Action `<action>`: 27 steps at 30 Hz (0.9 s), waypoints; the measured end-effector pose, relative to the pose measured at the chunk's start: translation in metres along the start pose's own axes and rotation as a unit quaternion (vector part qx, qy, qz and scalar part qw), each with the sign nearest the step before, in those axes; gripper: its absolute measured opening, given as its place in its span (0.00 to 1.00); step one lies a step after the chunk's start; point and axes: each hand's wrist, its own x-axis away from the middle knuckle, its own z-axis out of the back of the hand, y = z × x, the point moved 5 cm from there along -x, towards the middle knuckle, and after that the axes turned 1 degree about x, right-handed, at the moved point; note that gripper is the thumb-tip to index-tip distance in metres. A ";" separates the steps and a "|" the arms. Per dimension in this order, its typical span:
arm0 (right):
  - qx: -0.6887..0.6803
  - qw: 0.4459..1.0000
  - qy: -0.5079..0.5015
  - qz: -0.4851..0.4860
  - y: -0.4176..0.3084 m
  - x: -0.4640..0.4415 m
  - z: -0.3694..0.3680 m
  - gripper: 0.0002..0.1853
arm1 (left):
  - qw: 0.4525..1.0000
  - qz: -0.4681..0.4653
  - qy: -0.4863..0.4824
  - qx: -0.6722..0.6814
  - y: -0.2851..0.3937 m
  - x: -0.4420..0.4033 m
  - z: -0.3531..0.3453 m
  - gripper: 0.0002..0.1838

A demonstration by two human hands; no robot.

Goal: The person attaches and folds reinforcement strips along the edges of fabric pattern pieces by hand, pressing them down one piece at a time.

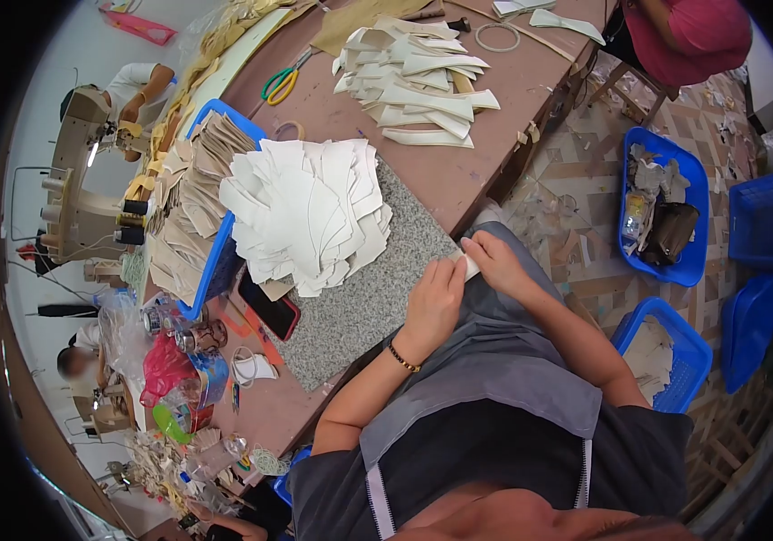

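Observation:
At the corner of the speckled grey stone slab (341, 298), both hands meet on a small pale leather-like piece (470, 266), mostly hidden by the fingers. My left hand (436, 293), with a bracelet on its wrist, has its fingers closed on the piece. My right hand (496, 261) pinches it from the other side. Ahead on the slab lies a large fanned pile of white cut pieces (310, 207). Farther along the table is another stack of narrow, curved pale pieces (418, 77).
A blue basket (215, 261) of beige pieces stands left of the pile, beside a phone (269, 307). Scissors (285, 81) lie farther off. Blue bins (698, 207) stand on the floor at right. Other people sit nearby, one in a pink shirt (711, 41); sewing machines (80, 171) are at left.

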 end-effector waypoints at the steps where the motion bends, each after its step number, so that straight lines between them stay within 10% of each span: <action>1: -0.015 1.000 0.005 0.004 0.000 0.002 0.000 0.18 | 1.000 0.002 -0.003 0.008 -0.002 0.005 0.002 0.24; 9: -0.227 0.972 -0.053 -0.015 0.034 -0.014 -0.016 0.17 | 1.000 -0.010 -0.010 -0.017 -0.004 0.004 0.009 0.23; 27: -0.218 0.974 -0.056 -0.025 0.069 -0.026 -0.011 0.16 | 0.999 -0.038 -0.018 -0.007 -0.010 0.005 0.014 0.22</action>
